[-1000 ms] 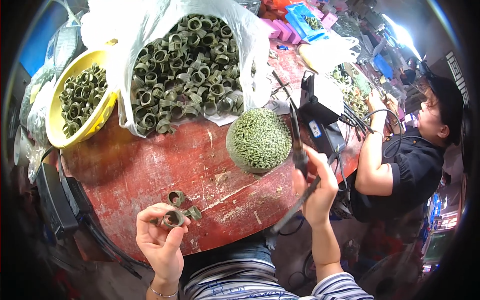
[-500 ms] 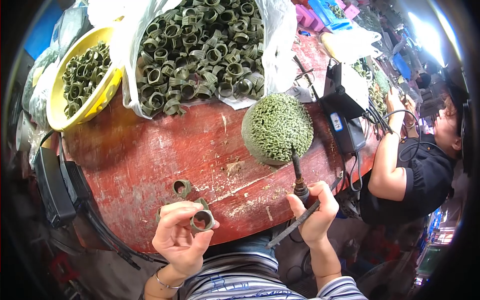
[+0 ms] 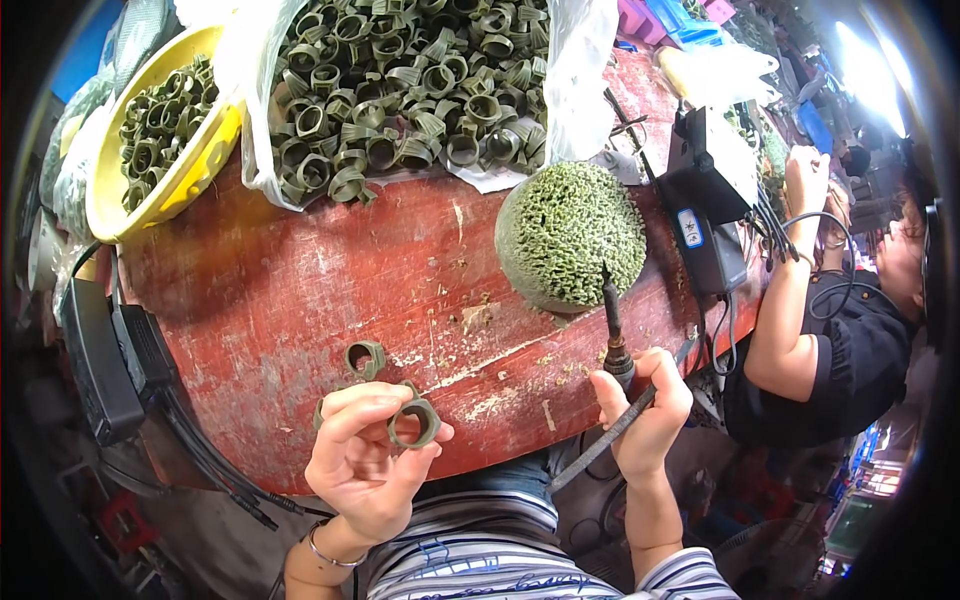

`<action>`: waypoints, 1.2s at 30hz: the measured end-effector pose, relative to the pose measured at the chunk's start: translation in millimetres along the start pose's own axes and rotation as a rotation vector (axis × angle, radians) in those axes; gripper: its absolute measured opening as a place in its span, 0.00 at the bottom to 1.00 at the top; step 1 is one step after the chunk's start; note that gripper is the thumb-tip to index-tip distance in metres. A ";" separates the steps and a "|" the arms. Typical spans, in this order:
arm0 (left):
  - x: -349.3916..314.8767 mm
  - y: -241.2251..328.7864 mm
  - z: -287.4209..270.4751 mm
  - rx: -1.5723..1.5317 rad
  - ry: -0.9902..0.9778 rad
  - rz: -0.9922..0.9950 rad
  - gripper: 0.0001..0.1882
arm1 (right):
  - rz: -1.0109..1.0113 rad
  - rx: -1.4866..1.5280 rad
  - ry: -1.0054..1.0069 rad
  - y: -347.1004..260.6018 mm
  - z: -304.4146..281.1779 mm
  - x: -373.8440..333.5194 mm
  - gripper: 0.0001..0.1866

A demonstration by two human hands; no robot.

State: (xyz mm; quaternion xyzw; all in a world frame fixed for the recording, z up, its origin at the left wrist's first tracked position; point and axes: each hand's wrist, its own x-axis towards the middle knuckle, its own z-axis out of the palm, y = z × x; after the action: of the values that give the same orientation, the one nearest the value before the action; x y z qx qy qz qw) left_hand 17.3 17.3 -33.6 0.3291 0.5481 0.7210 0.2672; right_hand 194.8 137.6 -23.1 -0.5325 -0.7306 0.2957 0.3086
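Note:
Between the thumb and fingers of my left hand (image 3: 365,455) is a dark green ring (image 3: 432,410), held at the table's near edge with its opening facing up toward me. Just beyond those fingers, another green ring (image 3: 375,358) lies on the red table. My right hand (image 3: 652,415) is closed around a soldering iron (image 3: 617,350). Its dark tip touches the bumpy green mass (image 3: 575,225) that fills a rounded pot. A grey, flat-looking strip (image 3: 600,442) passes by my right hand, partly hidden by the fingers. More green pieces are partly covered by my left fingers.
A clear plastic bag (image 3: 580,90) full of green rings spreads over the far table (image 3: 300,270). A yellow basin (image 3: 215,150) with more sits far left. Black power boxes (image 3: 700,240) and cables flank both sides. A co-worker (image 3: 820,370) sits at right.
The whole view has shifted slightly, with the table sitting higher in it. My left hand still holds the ring, now a little tilted differently. The iron's tip stays at the green mass.

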 end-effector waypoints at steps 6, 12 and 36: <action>-2.3 -0.5 -4.8 -0.042 -0.042 0.000 0.18 | 0.047 0.009 -0.044 -0.5 1.7 -2.6 0.17; 3.4 3.2 -1.0 -0.114 -0.019 -0.023 0.22 | -0.016 0.220 -0.141 -10.2 -1.2 -28.0 0.20; 4.4 1.6 -8.3 0.070 -0.106 -0.024 0.25 | -0.315 0.162 -0.419 -26.9 23.1 -34.3 0.19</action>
State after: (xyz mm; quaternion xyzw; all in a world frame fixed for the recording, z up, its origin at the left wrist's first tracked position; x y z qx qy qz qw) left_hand 8.1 15.1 -32.8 0.3696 0.5619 0.6796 0.2929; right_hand 169.4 95.4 -22.0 -0.3130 -0.8262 0.4055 0.2344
